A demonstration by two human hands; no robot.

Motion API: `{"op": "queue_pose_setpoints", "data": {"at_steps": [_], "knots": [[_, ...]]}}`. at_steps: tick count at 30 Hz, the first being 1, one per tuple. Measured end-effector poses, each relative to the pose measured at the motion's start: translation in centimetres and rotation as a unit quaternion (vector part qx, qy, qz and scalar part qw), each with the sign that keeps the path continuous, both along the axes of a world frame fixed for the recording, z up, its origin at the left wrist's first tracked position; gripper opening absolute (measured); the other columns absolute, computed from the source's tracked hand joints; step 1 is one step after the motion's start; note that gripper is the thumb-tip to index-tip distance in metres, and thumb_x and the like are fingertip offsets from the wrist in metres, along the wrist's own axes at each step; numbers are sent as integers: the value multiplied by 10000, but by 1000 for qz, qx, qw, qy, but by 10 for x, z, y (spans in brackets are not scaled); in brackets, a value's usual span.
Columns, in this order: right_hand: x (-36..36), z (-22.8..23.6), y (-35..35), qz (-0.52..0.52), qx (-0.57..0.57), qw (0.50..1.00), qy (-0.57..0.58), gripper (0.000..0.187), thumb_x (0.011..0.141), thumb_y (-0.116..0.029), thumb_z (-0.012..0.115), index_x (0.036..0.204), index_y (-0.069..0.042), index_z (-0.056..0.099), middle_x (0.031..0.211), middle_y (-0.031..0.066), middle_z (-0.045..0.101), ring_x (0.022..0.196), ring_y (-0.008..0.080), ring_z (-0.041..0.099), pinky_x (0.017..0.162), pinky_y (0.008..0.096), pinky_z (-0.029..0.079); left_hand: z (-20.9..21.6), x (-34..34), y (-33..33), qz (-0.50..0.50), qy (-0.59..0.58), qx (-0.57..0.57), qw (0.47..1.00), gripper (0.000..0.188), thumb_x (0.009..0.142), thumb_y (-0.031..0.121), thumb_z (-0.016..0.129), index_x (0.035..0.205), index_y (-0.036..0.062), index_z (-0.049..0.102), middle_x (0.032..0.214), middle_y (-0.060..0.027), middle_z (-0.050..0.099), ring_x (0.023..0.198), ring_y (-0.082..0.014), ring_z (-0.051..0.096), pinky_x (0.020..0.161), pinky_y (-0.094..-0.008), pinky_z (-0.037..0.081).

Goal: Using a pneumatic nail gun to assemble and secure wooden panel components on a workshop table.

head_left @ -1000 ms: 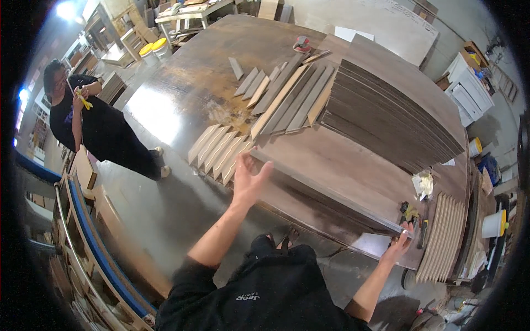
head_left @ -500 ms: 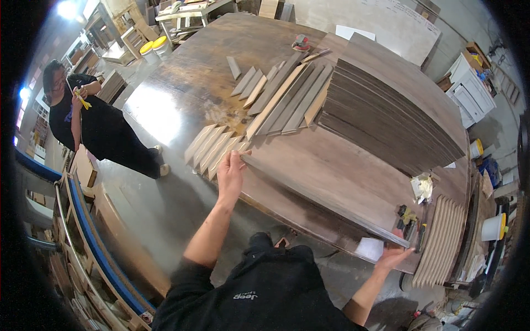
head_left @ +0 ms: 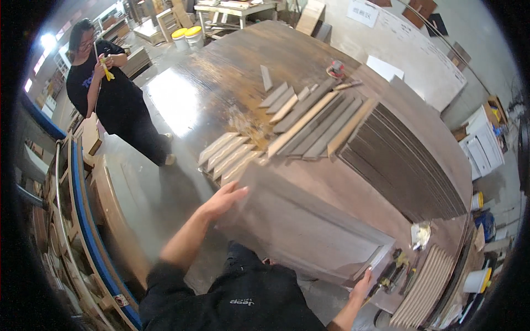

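A long grey cabinet door (head_left: 309, 212) with a raised frame is between my two hands, slightly blurred, its broad face turned up toward me at a tilt. My left hand (head_left: 223, 199) grips its left end, thumb on the near face. At the opposite end, my right hand (head_left: 361, 284) holds the lower right corner of the frame. Just beyond my left hand lie several mitred wood strips (head_left: 227, 157) with wavy pale beads of glue on them. The door hides part of the table's near edge.
Grey and pale mitred strips (head_left: 314, 124) lie across the big table (head_left: 232, 71), beside a stack of dark panels (head_left: 406, 165). A red sander (head_left: 335, 69) sits farther back. Tools (head_left: 393, 270) and a ribbed stack (head_left: 428, 287) are at right. Another person (head_left: 113, 94) stands at left.
The door, seen nearly edge-on before, has swung so that its broad face shows. Both hands have moved with it, the right one leftward and lower. My view has shifted.
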State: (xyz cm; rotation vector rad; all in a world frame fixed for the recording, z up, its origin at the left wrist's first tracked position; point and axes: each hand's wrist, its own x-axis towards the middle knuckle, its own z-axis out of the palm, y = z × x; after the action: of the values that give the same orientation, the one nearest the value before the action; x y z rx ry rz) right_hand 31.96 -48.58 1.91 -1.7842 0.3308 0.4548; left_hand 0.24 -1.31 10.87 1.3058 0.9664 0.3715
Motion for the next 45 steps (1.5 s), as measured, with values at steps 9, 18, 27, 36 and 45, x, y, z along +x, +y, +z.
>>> {"op": "queue_pose_setpoints", "data": {"at_steps": [9,18,27,36,45], "knots": [[-67,111,308,215,522,787,250,860,940,-732,415,1492,-73,450,1495,87,516,1360,299,482,1117,463,404,-5,-198,35,334,-105,-142,926,444,1025,348,540,1268,-16,613,1166,-118,684,1015,-231,669,871,-381,545],[-241,5,669,424,301,784,340,455,1030,-234,551,1397,24,477,1366,175,573,1252,316,565,1094,481,462,-53,-201,127,542,-150,58,825,478,1076,270,492,1450,-12,397,1331,-130,585,1178,-265,594,1002,-412,486],[-269,46,687,519,143,806,246,734,1023,-361,588,1615,-119,227,1596,152,357,1386,346,463,1073,442,444,-96,-187,260,581,-146,20,801,425,1056,235,540,1353,-62,472,1318,-164,590,1133,-254,606,982,-377,496],[-158,14,436,279,150,940,128,417,1020,-212,576,1411,-79,522,1167,120,682,968,200,687,780,319,558,-127,-215,326,259,199,-46,944,360,1031,407,554,1177,78,548,977,-58,601,849,-204,642,683,-412,567],[-170,-6,286,2,54,995,84,241,996,-196,592,1210,-87,605,1036,58,673,822,161,656,658,287,506,-171,-202,302,366,-76,-160,913,183,1051,209,561,1078,36,507,833,-42,561,702,-182,631,633,-375,591]]}}
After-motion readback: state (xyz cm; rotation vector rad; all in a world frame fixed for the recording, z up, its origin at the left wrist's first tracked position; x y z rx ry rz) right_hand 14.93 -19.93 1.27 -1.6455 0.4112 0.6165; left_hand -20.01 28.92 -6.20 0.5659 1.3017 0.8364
